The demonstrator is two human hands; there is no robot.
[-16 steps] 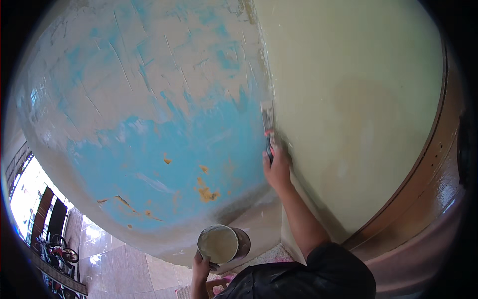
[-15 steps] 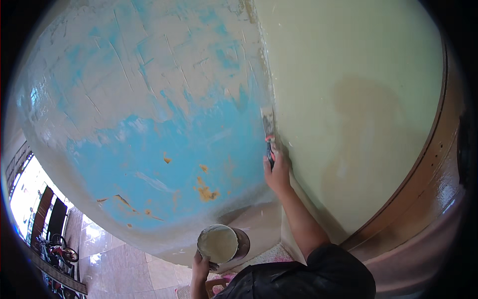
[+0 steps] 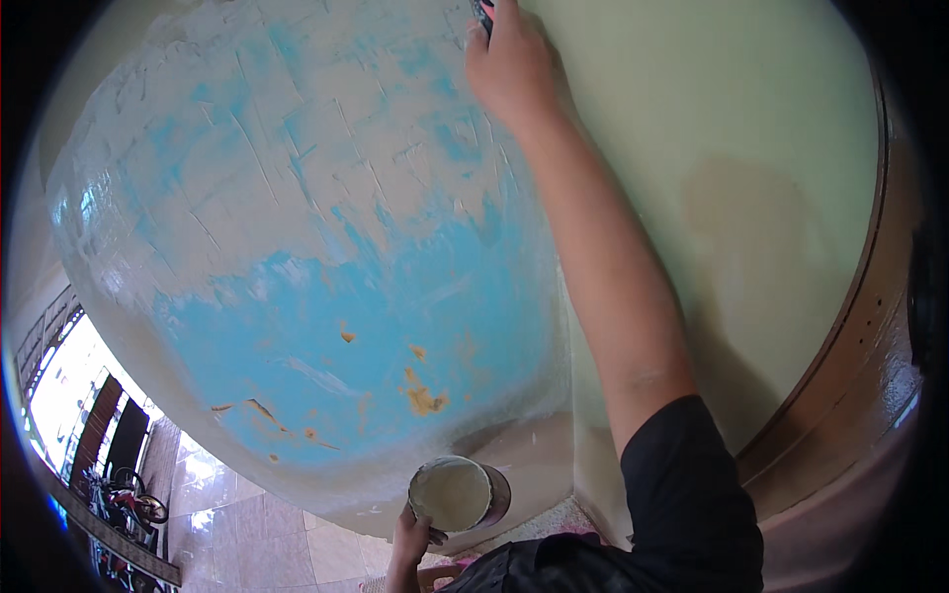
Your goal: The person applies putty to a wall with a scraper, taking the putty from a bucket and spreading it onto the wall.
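Near the top edge, my right hand (image 3: 509,64) is closed round the black and red handle of a putty knife (image 3: 483,14); its blade lies beyond the picture. The arm stretches up along the corner where a patchy blue wall (image 3: 366,306) meets a pale green one. Whitish filler with ridged strokes covers the upper blue wall, while bare blue with orange-brown spots shows lower down. Low in the middle, my left hand (image 3: 412,539) grips the rim of a round bucket (image 3: 500,494), tilted so that the pale, creamy filler inside shows.
The pale green wall (image 3: 643,119) rises on the right and carries a shadow. Beyond it curves a brown wooden panel (image 3: 830,395). Tiled floor (image 3: 247,534) lies at lower left, near a bright doorway (image 3: 74,385) and a parked motorbike (image 3: 133,504).
My right hand has moved up along the corner with the putty knife, from mid-wall to the top edge, and the arm is now stretched out. My left hand still holds the bucket.
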